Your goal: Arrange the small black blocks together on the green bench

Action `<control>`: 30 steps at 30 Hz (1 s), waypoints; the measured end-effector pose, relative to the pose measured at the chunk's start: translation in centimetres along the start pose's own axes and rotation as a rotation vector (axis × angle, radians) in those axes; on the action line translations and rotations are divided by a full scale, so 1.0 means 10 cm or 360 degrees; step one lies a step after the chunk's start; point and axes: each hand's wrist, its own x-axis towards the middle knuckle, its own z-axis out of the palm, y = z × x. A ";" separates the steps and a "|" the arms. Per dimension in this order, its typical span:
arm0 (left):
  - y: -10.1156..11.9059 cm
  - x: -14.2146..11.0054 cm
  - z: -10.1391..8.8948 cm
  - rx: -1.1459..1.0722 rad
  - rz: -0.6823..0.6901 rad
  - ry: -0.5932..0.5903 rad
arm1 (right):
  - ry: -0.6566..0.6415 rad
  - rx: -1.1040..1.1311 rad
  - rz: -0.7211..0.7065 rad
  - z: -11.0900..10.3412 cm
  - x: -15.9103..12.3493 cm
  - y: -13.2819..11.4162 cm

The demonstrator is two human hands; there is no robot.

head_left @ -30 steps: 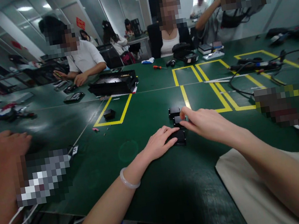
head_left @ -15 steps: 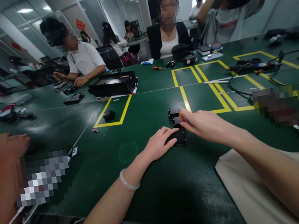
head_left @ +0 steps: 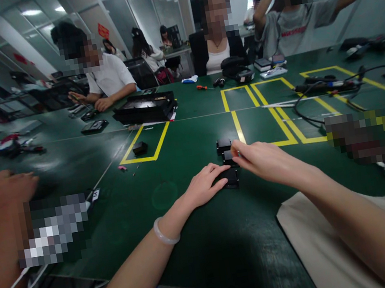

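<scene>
Where three small black blocks stand in a line on the green surface (head_left: 208, 243), running from near to far, both hands meet. At the near block (head_left: 232, 179), the left hand (head_left: 204, 184) lies with its thumb and forefinger stretched out and parted at the block's left side; whether they grip it cannot be told. At the right end of the middle block (head_left: 228, 158), the right hand's (head_left: 262, 156) thumb and forefinger curl close together, but what they hold, if anything, is too small to make out. The far block (head_left: 223, 145) sits just beyond.

To the left, a dark piece (head_left: 139, 148) lies within yellow tape (head_left: 140, 160), and farther off sits a black tray (head_left: 146, 107). An orange screwdriver (head_left: 201, 87) lies at the far side; beige cloth (head_left: 302, 238) drapes near right.
</scene>
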 end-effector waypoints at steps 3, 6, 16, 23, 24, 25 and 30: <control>0.01 0.00 0.00 -0.0002 0.0001 -0.0004 | -0.0004 0.0056 -0.0046 -0.02 -0.01 0.00; 0.00 0.00 0.01 0.0000 0.0000 0.0008 | 0.0012 0.0037 -0.0030 -0.02 -0.01 -0.03; 0.00 0.01 0.00 0.0016 0.0004 0.0011 | 0.0002 0.0016 -0.0071 -0.01 -0.01 -0.01; 0.00 0.01 0.01 0.0015 0.0002 0.0021 | 0.0026 -0.0055 0.0026 0.00 0.00 -0.05; 0.00 0.01 0.01 0.0018 0.0002 0.0021 | 0.0025 -0.0067 0.0027 0.00 0.00 -0.05; 0.00 0.00 0.01 0.0019 0.0002 0.0020 | 0.0023 -0.0067 0.0015 0.00 0.00 -0.05; 0.02 0.00 -0.01 0.0009 0.0003 0.0012 | -0.0011 0.0074 -0.0082 -0.01 -0.02 -0.04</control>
